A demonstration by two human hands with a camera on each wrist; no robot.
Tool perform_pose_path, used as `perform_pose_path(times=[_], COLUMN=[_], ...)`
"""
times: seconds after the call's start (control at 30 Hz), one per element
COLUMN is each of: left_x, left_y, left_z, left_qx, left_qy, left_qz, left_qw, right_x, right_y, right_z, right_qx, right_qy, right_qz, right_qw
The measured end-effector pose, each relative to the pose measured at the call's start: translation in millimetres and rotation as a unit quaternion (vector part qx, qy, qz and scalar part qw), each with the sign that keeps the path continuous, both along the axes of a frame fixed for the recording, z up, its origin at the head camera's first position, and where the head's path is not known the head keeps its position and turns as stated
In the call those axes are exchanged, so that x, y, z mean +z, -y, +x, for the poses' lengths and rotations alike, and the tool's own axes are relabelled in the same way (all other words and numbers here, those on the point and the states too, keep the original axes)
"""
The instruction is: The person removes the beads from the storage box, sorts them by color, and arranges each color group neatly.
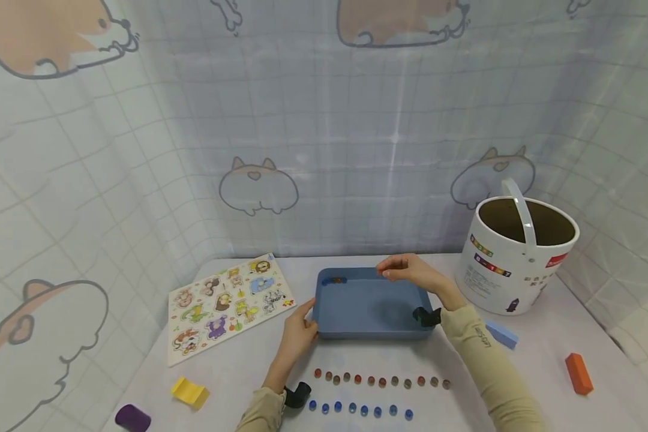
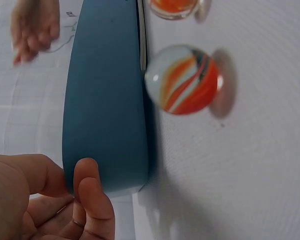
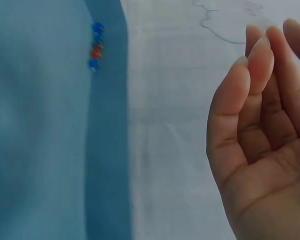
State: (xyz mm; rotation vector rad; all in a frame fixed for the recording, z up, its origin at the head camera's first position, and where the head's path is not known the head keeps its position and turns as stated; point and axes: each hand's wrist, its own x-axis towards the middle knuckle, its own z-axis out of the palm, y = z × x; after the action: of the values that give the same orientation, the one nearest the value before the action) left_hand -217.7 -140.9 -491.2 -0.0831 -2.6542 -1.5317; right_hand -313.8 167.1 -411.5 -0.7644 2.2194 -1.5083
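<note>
A blue rectangular tray stands on the white table. My left hand grips its near left corner, thumb and fingers at the wall in the left wrist view. Above the tray's far right rim is my right hand; in the right wrist view its fingers are loosely bent, with nothing seen between them and the thumb. A few blue and orange marbles lie along the tray's far wall, toward its left end. In front of the tray are a row of reddish and clear marbles and a row of blue marbles.
An animal puzzle board lies left of the tray. A white bucket with a raised handle stands at the back right. Blocks lie around: yellow, purple, blue, orange. Printed curtains surround the table.
</note>
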Motion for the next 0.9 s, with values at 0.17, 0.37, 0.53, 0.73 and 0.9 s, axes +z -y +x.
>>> perform_pose_path(times=[0.17, 0.37, 0.53, 0.73, 0.9], left_x=[-0.4, -0.7, -0.2, 1.2, 2.7], left_y=[0, -1, -1, -2, -1], left_z=[1.1, 0.9, 0.1, -0.4, 0.5], left_qx=[0.002, -0.002, -0.002, 0.0, 0.0], left_qy=[0.008, 0.005, 0.004, -0.001, -0.007], left_qz=[0.007, 0.002, -0.002, -0.005, -0.009], left_qw=[0.9999, 1.0, 1.0, 1.0, 0.9999], right_x=[-25.7, -52.0, -65.9, -75.7, -77.7], right_y=[42, 85, 107, 125, 139], right_z=[-24.5, -37.3, -39.2, -39.3, -38.5], right_qx=[0.003, -0.008, -0.031, -0.069, -0.105], right_qy=[0.051, 0.093, 0.121, 0.169, 0.168], right_qz=[-0.031, -0.034, -0.032, -0.045, -0.049], right_qw=[0.998, 0.995, 0.992, 0.982, 0.979])
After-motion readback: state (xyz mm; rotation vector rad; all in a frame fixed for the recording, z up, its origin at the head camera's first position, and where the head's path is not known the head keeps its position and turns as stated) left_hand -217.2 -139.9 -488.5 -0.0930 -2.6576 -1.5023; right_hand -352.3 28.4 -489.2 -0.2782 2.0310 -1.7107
